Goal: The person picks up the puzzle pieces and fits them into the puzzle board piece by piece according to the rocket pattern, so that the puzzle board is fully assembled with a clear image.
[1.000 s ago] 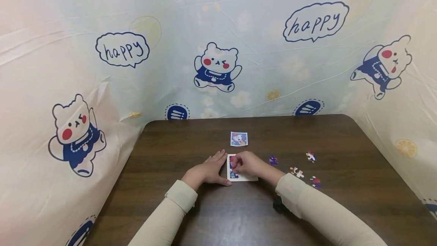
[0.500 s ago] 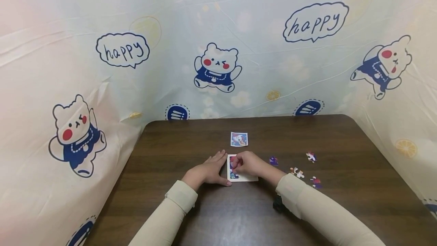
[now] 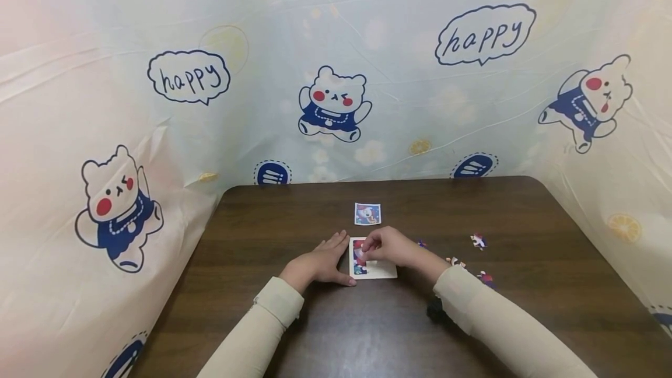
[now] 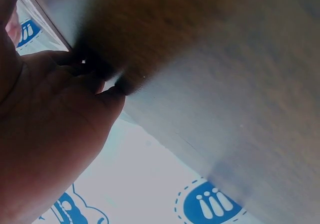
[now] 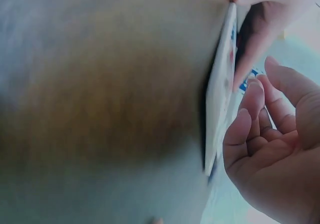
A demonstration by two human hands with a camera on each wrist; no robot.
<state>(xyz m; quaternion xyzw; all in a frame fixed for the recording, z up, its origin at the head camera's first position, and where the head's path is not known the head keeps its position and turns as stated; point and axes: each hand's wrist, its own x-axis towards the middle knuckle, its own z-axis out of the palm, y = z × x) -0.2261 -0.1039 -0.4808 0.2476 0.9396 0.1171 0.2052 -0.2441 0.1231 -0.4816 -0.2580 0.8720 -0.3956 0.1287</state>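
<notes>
A small white puzzle tray (image 3: 382,273) lies on the table, with joined red, purple and blue jigsaw pieces (image 3: 359,256) along its left side. My left hand (image 3: 321,262) rests on the table at the tray's left edge, thumb and fingers spread; its thumb touches the near corner. Over the tray hovers my right hand (image 3: 391,247), and in the right wrist view its fingers (image 5: 251,94) are loosely bent with a gap to the thumb and no piece visible between them. The left wrist view shows mostly the left palm (image 4: 55,119), dark against the tabletop.
Behind the tray lies a small picture card (image 3: 367,214). Loose jigsaw pieces sit to the right: one white and purple piece (image 3: 478,241), a red and blue one (image 3: 486,279), and others partly hidden by the right arm. A patterned cloth (image 3: 399,104) surrounds the brown table (image 3: 273,214).
My right hand has lifted slightly and shifted right and away from the joined pieces, showing more of them. The right forearm now covers more of the loose pieces. My left hand stays put.
</notes>
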